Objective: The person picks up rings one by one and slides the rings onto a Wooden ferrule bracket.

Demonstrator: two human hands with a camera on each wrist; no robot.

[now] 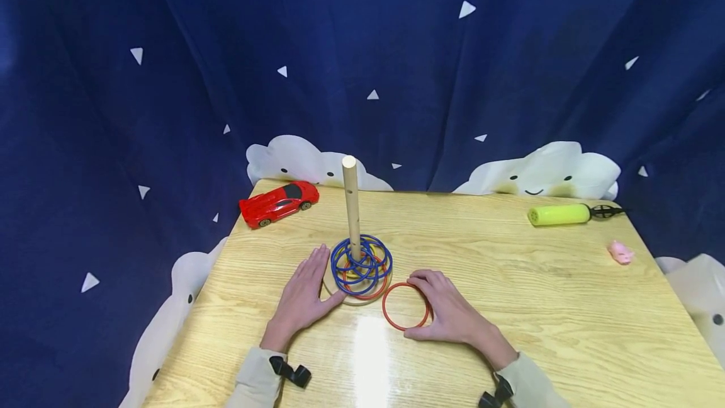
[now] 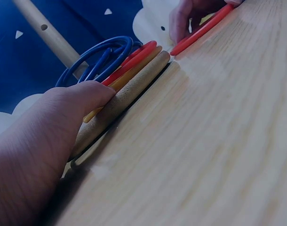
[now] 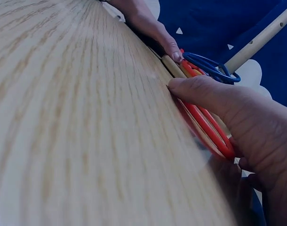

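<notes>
A wooden post (image 1: 352, 206) stands upright on a round wooden base (image 1: 370, 301). Several blue rings (image 1: 390, 260) lie tangled around its foot, with red and yellow ones among them. My left hand (image 1: 303, 298) lies along the base's left side, fingers straight, and its thumb (image 2: 94, 93) touches the base's rim. To the right of the base, a loose red ring (image 1: 384, 305) is flat on the table. My right hand (image 1: 444, 313) holds that ring by its right side between thumb and fingers; in the right wrist view some fingertips are hidden behind it.
A red toy car (image 1: 280, 203) sits at the table's back left corner. At the back right lie a yellow-green hand pump (image 1: 559, 214) with a black end and a small pink toy (image 1: 620, 252). A dark blue curtain (image 1: 408, 49) hangs behind the wooden table (image 1: 510, 269).
</notes>
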